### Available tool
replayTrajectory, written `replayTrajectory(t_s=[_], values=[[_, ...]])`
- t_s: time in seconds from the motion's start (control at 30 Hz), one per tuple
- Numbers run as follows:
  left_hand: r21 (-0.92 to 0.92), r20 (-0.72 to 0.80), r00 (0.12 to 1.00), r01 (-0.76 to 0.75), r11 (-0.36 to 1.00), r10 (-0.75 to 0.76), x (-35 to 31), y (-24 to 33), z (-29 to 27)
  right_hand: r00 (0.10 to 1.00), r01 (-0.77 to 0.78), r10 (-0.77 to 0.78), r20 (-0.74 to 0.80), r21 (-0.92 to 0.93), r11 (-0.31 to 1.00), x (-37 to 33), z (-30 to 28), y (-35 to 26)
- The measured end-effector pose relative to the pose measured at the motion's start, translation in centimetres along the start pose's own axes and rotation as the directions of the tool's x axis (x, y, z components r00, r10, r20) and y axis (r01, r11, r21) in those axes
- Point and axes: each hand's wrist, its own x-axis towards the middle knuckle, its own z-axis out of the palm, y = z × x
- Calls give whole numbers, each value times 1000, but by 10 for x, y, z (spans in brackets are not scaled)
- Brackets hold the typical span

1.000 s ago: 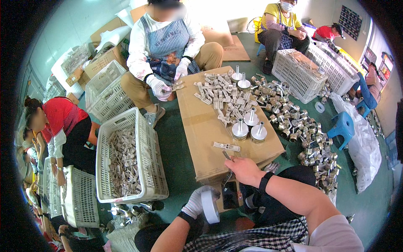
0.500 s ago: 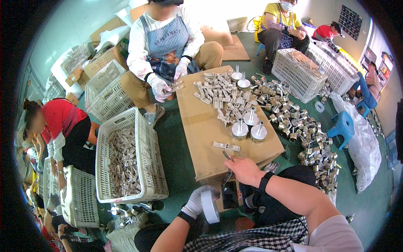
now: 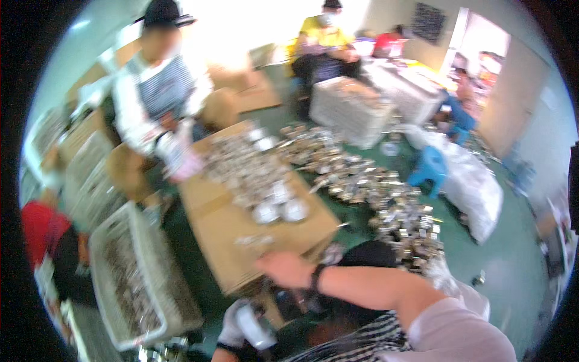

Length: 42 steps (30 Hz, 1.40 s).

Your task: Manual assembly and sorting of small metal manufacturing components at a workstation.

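My left hand [image 3: 232, 324], in a white glove, grips a roll of white tape [image 3: 256, 326] beside the near edge of a cardboard box [image 3: 208, 208]. My bare right hand [image 3: 283, 269] is at the box's near edge, its fingers curled but smeared by motion; what they hold, if anything, cannot be made out. Just beyond it, a pale clip-like piece [image 3: 253, 240] lies alone on the box. Farther back is a heap of similar pieces [image 3: 238, 166], with several round white-topped parts [image 3: 280, 210] with stems at its right edge.
Across the box sits a person [image 3: 160, 90] in a checked apron, with gloved hands by the box's far left corner. A white crate [image 3: 142, 283] full of pale pieces stands left. Metal parts [image 3: 386, 208] cover the floor right, near a blue stool [image 3: 428, 170] and white sack [image 3: 476, 199].
The whole view has swung right and blurred, so the box and crate appear farther left. The thin metal strip seen earlier in my right hand no longer shows clearly. My left hand still holds the tape.
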Motion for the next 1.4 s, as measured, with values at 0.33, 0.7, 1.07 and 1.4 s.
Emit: replayTrajectory(t_s=[0.33,0.7,1.07,1.4], values=[[436,190,969,-229,870,160,1,3,-53,997,-42,44,-55,53,998,-2,-11,-4],[502,171,971,-234,833,169,3,7,-60,998,-57,54,45,52,997,4,-8,-4],[470,166,973,-220,855,159,-7,11,-58,1000,-24,24,8,72,997,10,-9,-9],[449,141,970,-243,860,200,-7,5,-66,1000,-10,9,10,81,997,8,-12,-9]])
